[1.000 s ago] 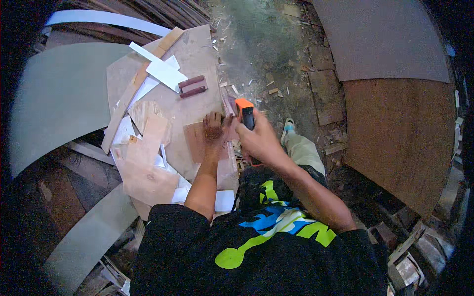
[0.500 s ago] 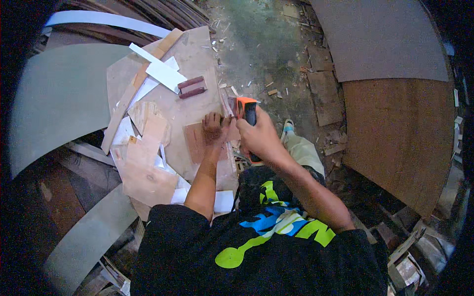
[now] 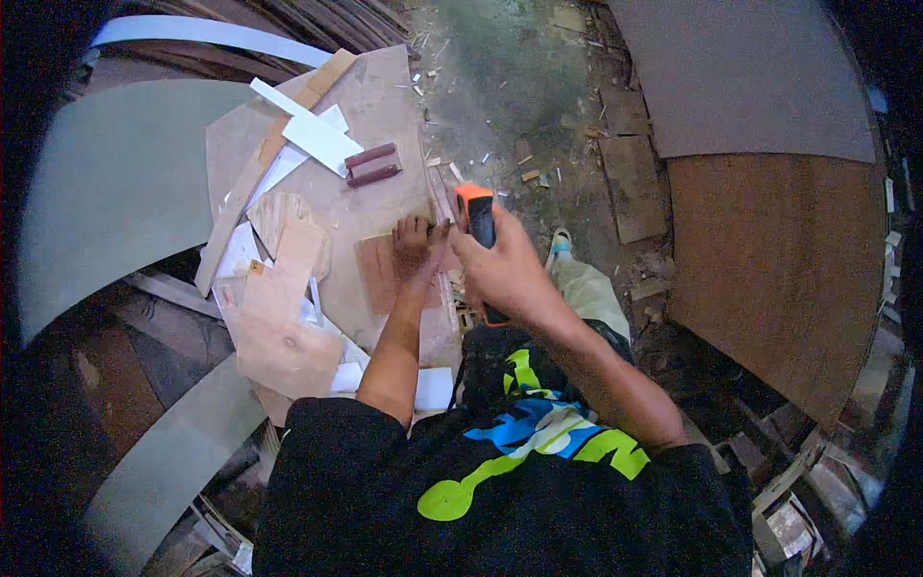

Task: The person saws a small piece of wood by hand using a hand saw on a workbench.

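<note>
My right hand [image 3: 505,264] is closed around the orange and black handle of what looks like a hand saw [image 3: 477,216], at the right edge of the workbench [image 3: 380,216]. Its blade is blurred and hardly shows. Beside it, my left hand [image 3: 413,248] presses down on a thin reddish-brown board [image 3: 377,274], fingers curled and thumb toward the saw. The board lies flat, reaching the bench edge. Beyond my left hand, two short dark red strips [image 3: 373,165] lie on the bench.
White offcuts [image 3: 322,144], a long wooden batten [image 3: 274,144] and pale plywood pieces [image 3: 288,332] cover the bench's left side. Wood scraps litter the floor [image 3: 510,96] ahead. Large brown panels [image 3: 769,260] stand at right. My foot [image 3: 561,245] is beside the bench.
The saw handle and my right hand have shifted slightly left and tilted. My left hand stays on the board.
</note>
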Motion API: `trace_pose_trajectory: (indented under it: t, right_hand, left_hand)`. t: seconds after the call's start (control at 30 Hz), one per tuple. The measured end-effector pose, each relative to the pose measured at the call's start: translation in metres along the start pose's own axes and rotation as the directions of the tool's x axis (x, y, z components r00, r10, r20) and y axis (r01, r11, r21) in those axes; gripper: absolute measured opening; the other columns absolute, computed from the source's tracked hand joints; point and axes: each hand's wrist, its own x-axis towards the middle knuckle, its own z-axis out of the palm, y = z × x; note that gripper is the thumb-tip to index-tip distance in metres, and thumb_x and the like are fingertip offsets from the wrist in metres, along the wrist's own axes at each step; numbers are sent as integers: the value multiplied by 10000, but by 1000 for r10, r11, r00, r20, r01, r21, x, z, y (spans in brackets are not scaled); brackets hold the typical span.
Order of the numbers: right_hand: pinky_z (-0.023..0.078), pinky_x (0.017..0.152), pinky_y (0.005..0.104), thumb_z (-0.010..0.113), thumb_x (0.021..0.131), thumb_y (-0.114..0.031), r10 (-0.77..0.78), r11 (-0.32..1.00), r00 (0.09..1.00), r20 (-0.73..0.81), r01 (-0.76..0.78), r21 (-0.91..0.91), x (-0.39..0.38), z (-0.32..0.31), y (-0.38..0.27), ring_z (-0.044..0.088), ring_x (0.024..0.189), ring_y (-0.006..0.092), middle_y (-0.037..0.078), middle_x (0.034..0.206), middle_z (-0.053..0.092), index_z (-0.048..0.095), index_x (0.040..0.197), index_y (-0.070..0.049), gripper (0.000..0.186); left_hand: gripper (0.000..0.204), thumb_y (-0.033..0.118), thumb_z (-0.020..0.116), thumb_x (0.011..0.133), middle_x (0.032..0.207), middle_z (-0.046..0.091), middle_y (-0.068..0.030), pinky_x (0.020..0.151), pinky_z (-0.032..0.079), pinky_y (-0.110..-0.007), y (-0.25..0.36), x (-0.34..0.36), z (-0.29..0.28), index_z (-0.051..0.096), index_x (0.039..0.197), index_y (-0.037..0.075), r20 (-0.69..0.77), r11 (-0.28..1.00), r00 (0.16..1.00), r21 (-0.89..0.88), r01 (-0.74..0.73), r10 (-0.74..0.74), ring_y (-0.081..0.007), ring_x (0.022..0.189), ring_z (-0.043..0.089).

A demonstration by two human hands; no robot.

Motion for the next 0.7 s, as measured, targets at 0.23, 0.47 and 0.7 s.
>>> trace_pose_trajectory:
  t: [0.23,0.47,0.7]
  right_hand:
    - [410,537,288,553,718,-154,115,993,993,6,-115,14,-5,-3,-7,492,590,145,63,631,510,471,919,0,266]
    - [340,304,274,498,766,-107,20,999,1000,12,-19,-44,-6,-1,-2,427,336,128,30,525,434,418,821,-42,117]
    - [337,305,271,503,773,-122,55,997,998,39,-53,-47,-10,-2,-3,426,334,130,24,519,426,421,825,-45,124]
  left_hand:
    - [264,304,561,751,788,504,-106,738,365,-399,11,-2,-25,533,748,42,-78,991,989,-30,-128,126,-294,787,474]
    - [304,337,562,749,794,502,-111,722,366,-411,-2,1,-1,537,733,35,-175,991,976,10,-131,130,-298,800,470]
    - [286,331,566,751,779,493,-114,707,371,-414,-3,-2,4,545,738,46,-71,996,997,-87,-21,15,-293,780,467]
